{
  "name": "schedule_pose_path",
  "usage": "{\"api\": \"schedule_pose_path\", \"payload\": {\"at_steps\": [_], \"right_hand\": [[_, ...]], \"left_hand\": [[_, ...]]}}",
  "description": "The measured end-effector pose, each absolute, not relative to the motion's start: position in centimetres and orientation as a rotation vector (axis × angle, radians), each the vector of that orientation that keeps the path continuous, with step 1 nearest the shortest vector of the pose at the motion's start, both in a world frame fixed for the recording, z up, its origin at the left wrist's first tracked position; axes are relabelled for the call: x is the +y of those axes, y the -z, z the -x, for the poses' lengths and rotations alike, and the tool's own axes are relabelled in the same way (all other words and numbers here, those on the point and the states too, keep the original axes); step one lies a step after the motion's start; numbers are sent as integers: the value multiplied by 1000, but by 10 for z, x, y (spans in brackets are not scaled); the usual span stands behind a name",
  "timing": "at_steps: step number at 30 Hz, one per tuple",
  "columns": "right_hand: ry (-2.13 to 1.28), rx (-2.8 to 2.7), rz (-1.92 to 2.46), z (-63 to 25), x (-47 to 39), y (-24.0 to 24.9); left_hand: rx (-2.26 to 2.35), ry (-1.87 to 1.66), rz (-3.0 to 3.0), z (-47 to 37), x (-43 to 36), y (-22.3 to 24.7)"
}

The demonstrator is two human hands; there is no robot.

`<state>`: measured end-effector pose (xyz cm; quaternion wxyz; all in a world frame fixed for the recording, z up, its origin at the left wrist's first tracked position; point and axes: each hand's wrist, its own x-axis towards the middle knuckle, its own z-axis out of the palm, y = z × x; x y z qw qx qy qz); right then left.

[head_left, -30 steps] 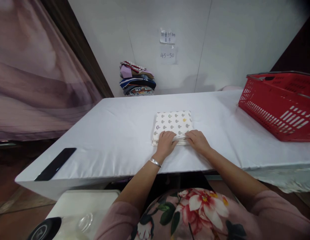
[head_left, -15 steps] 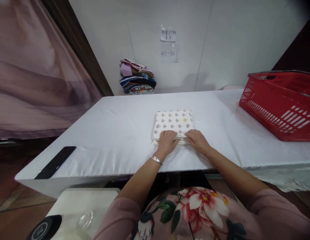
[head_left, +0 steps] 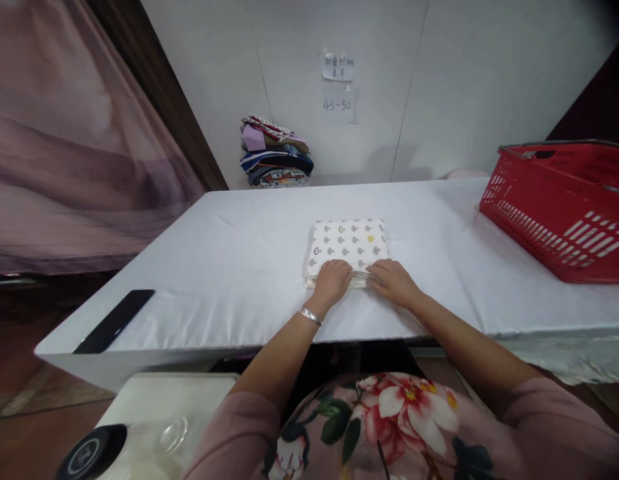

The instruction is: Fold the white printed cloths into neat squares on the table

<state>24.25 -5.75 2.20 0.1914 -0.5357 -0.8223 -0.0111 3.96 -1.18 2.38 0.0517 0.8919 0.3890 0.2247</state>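
Note:
A folded white cloth [head_left: 346,241] with grey, black and yellow mushroom-like prints lies flat on the white-covered table [head_left: 229,260]. Its layered near edge faces me. My left hand [head_left: 333,280] grips that edge left of the middle, fingers curled over the top. Close beside it, my right hand [head_left: 395,281] holds the same edge near the right corner. A small gap between the hands shows the stacked layers. Both thumbs are mostly hidden. On my left wrist sits a silver bracelet [head_left: 310,316].
A red plastic basket [head_left: 554,213] stands at the table's right. Against the wall at the back is a stack of folded clothes [head_left: 276,157], below paper signs [head_left: 338,105]. A black phone-like slab [head_left: 114,321] lies at the left front corner. A white stool-like surface [head_left: 154,407] is lower left.
Both hands stay on the cloth's near edge, with the fingers shifted slightly and the layers between them a little more exposed. The whole view has shifted slightly.

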Motion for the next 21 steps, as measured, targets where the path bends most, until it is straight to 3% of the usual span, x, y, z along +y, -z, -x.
{"api": "schedule_pose_path", "payload": {"at_steps": [21], "right_hand": [[49, -2254, 1564, -242, -51, -17]], "left_hand": [[1052, -828, -2834, -34, -20, -17]]}}
